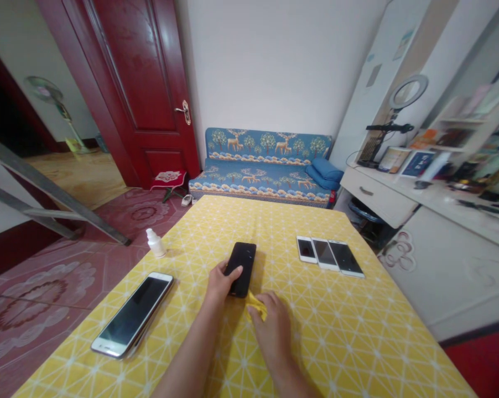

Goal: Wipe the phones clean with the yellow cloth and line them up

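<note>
- Gripping the near end of a black phone [242,265], the left hand [219,283] is closed on it, thumb on the dark screen and fingers tucked under the edge. This hold looks meant to keep the phone steady at the middle of the table [357,331].
- The phone's far end points away from the person. Whether that end rests on the tablecloth or sits slightly raised cannot be told.
- The right hand [274,327] lies just near of the phone, fingers curled and pinching a small yellow cloth [255,304]. The cloth is bunched up, its tip almost touching the phone's near corner.
- A large white-edged phone [133,315] lies face up at the near left, well apart from both hands.
- A small white bottle [155,243] stands upright by the table's left edge, within reach yet clear of the hands.
- Three phones in a row [328,254] lie side by side, face up, to the far right.
</note>
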The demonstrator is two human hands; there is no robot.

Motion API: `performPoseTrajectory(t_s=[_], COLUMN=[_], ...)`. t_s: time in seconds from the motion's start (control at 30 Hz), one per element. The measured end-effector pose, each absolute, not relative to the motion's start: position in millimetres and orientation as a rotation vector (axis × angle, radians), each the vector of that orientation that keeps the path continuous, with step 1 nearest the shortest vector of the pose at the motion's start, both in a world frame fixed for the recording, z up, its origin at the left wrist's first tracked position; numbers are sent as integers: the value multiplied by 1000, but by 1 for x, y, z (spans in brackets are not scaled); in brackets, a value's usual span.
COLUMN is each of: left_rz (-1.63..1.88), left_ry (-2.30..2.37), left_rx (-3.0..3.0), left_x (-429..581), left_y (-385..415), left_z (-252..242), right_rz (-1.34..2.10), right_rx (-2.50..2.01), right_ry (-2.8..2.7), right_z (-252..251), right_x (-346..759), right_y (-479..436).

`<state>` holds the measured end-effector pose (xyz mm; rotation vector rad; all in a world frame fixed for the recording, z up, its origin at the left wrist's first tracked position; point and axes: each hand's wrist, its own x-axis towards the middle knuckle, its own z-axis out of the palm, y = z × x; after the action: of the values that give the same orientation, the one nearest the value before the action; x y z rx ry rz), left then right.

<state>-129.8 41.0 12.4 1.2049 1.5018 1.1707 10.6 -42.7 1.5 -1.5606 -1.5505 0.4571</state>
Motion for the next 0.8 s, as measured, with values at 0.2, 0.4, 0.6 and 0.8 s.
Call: performPoseTrajectory(t_s=[0.2,0.4,0.6,0.8], left_rz=[1248,958,706,667], left_ry=[803,408,307,358], left_rx=[554,410,520,477], left_x=[-119,-119,-109,-103], left_y=[21,20,12,11], left_z=[16,12,11,5], right_rz=[745,822,670,408], right_rx=[-1387,-1258,-1265,-1263], right_ry=[-918,-550,-498,-1074], right_z=[3,-1,-5,3], right_x=[29,42,59,53], right_y=[-30,-24,-17,-28])
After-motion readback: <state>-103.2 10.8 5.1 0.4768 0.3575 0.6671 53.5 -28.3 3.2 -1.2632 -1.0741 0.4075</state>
